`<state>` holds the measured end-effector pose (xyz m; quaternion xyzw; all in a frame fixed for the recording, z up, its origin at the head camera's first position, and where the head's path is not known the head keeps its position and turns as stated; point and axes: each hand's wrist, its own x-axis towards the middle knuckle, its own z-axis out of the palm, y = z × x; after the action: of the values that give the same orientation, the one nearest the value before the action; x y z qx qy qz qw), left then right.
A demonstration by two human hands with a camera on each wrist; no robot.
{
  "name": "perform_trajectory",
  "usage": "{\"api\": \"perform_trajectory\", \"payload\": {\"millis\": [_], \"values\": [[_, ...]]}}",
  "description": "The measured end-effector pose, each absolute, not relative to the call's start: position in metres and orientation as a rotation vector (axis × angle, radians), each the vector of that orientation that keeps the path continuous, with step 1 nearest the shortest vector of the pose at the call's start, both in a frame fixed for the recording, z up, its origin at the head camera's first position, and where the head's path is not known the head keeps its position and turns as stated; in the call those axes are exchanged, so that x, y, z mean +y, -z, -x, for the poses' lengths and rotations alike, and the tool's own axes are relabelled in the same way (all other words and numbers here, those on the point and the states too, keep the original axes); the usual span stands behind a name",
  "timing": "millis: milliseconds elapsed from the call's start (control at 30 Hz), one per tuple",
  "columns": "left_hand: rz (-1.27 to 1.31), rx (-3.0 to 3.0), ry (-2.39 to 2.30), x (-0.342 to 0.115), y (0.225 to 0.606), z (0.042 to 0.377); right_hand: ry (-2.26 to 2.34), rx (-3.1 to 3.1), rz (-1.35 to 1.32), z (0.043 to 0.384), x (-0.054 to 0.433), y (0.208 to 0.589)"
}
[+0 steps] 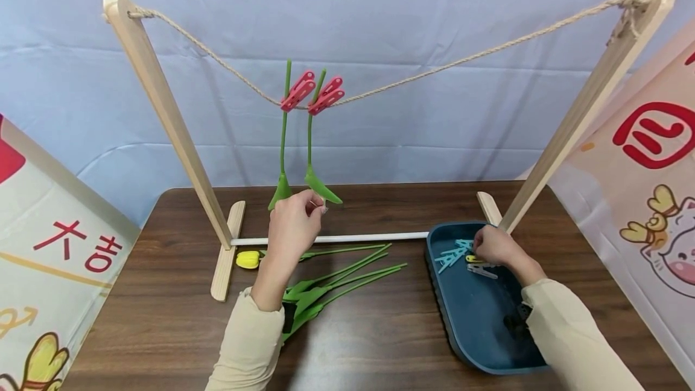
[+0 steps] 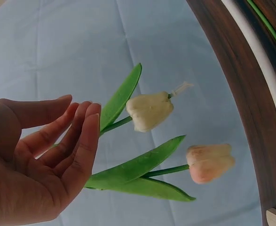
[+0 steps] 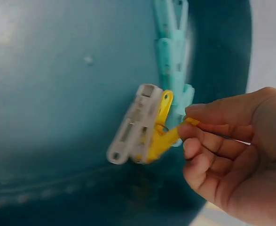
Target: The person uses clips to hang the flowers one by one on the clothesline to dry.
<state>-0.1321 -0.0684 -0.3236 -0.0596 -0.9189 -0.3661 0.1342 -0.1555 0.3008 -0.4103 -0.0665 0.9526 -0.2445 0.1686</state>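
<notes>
My right hand (image 1: 496,246) reaches into the blue tray (image 1: 472,343), with thumb and forefinger pinching one arm of a yellow clothespin (image 3: 163,145). A grey clothespin (image 3: 134,125) lies against it, and several teal clothespins (image 3: 171,56) sit beside them. My left hand (image 1: 293,225) is raised by the hanging flowers, fingers loosely bent, thumb apart from them and nothing visibly held. Close to it in the left wrist view are a cream tulip (image 2: 149,111) and a pale pink tulip (image 2: 210,163). Both hang head down from the rope, their stems clipped by pink clothespins (image 1: 297,92).
A sagging rope (image 1: 488,51) joins two wooden posts (image 1: 168,116), with a white bar (image 1: 374,237) low between them. Several green-stemmed flowers (image 1: 347,279) lie on the brown table (image 1: 380,336), partly behind my left forearm. A yellow tulip (image 1: 248,259) lies near the left foot.
</notes>
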Motion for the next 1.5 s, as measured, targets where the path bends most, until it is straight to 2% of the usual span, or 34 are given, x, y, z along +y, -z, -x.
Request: {"api": "perform_trajectory", "payload": {"millis": [600,967,1233,1500], "values": [[0.243,-2.776,1.021,-0.058,0.335,0.131,0.717,2.775,0.206,0.163,0.284,0.353],[0.414,-2.972,0.983,-0.033,0.348,0.129,1.036,2.629,0.378,0.162,0.253,0.348],[0.605,-3.012,1.002,-0.011,0.355,0.123,1.101,2.558,0.493,0.157,0.216,0.343],[0.682,-2.991,0.897,-0.003,0.354,0.122,1.126,2.531,0.597,0.152,0.192,0.339]]}}
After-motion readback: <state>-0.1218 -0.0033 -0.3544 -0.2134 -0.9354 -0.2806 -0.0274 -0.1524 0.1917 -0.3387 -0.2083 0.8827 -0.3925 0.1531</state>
